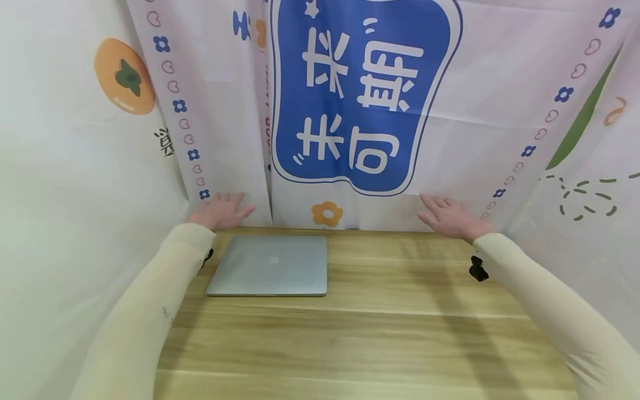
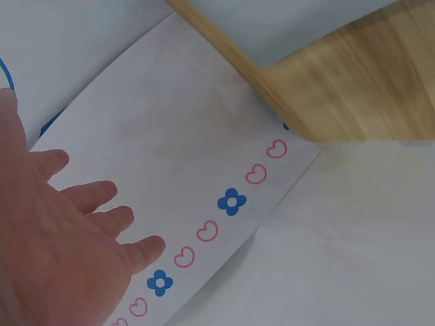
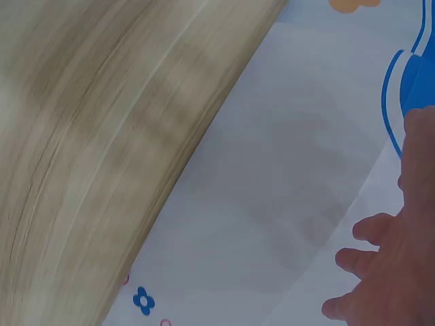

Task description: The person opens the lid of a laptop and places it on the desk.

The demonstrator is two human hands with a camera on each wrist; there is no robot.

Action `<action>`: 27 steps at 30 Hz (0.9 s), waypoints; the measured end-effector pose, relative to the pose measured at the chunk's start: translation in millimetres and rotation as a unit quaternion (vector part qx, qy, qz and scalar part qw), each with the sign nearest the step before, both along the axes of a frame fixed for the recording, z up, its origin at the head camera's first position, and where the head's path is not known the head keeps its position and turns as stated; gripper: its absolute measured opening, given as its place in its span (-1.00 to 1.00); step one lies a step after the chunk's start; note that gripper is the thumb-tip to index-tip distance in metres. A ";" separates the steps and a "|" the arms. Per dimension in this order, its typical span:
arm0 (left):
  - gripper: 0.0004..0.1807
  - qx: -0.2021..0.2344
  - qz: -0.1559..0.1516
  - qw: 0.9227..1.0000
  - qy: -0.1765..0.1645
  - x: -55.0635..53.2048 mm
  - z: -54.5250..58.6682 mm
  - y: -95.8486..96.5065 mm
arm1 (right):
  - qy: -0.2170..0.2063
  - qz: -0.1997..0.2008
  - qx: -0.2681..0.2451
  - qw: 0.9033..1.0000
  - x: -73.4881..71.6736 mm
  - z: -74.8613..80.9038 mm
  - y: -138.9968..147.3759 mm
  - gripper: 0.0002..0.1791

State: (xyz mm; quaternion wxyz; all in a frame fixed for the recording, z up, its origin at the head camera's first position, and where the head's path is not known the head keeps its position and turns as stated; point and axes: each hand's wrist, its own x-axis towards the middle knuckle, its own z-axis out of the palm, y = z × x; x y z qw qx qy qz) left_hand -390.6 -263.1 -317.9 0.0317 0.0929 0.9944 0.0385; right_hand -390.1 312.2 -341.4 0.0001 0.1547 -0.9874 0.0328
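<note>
A closed silver laptop [image 1: 272, 266] lies on the wooden table [image 1: 360, 344], left of its middle and close to the far edge. Beyond that edge, past the laptop's far left corner, my left hand [image 1: 222, 212] is held out with straight, spread fingers and holds nothing. The right hand [image 1: 452, 216] reaches out the same way on the other side, nearest the printed curtain [image 1: 450, 139]. In the wrist views the left hand [image 2: 68, 238] and the right hand [image 3: 391, 251] both show spread fingers before the white cloth. Whether either one touches it I cannot tell.
White cloth [image 1: 60, 222] walls in the table at the left, and a similar cloth [image 1: 590, 244] does so at the right. The far curtain hangs down behind the table's far edge [image 3: 204, 136]. A dark strap piece [image 1: 478, 269] sits under the right sleeve.
</note>
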 end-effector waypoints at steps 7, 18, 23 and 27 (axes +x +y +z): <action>0.04 0.029 -0.002 0.999 -0.018 -2.7 -14.3 -6.5 | -0.006 0.023 -0.018 1.000 2.7 -19.9 -24.4 -0.11; 0.00 0.069 -0.001 0.997 -0.022 -0.4 -27.8 -17.1 | 0.007 0.097 -0.083 0.992 11.8 -39.1 -62.8 -0.18; 0.04 0.095 0.002 0.995 -0.028 1.7 -31.5 -19.4 | 0.001 0.120 -0.099 0.988 19.4 -48.0 -83.0 -0.18; 0.05 0.108 0.006 0.994 -0.034 3.3 -37.9 -22.8 | -0.015 0.135 -0.105 0.985 29.7 -52.6 -98.6 -0.17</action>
